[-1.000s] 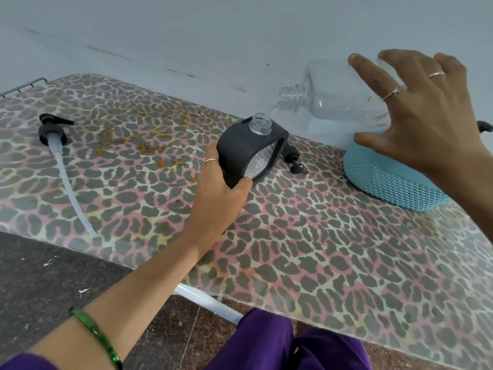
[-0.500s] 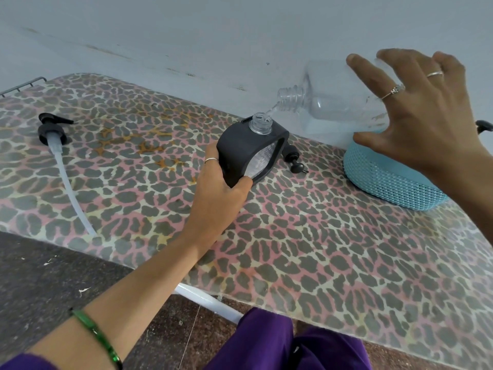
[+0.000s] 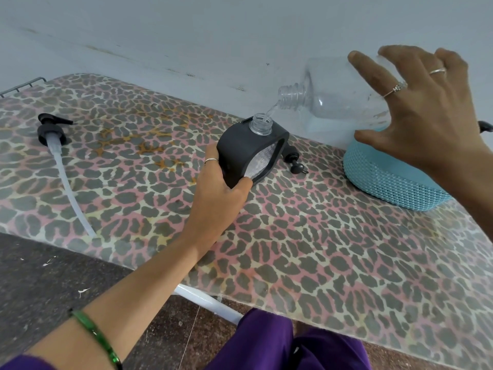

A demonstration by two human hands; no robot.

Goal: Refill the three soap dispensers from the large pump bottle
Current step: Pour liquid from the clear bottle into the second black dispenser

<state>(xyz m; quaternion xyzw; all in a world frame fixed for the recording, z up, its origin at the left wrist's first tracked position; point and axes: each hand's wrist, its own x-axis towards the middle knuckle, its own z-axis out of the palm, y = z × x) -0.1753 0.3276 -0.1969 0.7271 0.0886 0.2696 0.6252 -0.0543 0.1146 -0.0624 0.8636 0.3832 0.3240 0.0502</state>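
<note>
At the far left of the frame we counted one large pump head [image 3: 51,130] with its long white tube, lying flat on the leopard-print table [image 3: 333,249]. Left of centre, our left hand [image 3: 221,190] gripped one black soap dispenser [image 3: 246,153], fingers and thumb curled round its lower end, tilting its open neck up. Just right of it lay one small black pump [image 3: 293,162] on the table. Above that, one clear large bottle [image 3: 333,100] was tipped nearly flat, a thin clear stream running from its mouth into the dispenser's neck. Our right hand [image 3: 418,108] grasped the bottle's base with spread, curved fingers. Below sat one blue woven basket [image 3: 392,182]. Against the frames before, nothing had shifted that we could see; hands, bottle and stream matched.
</note>
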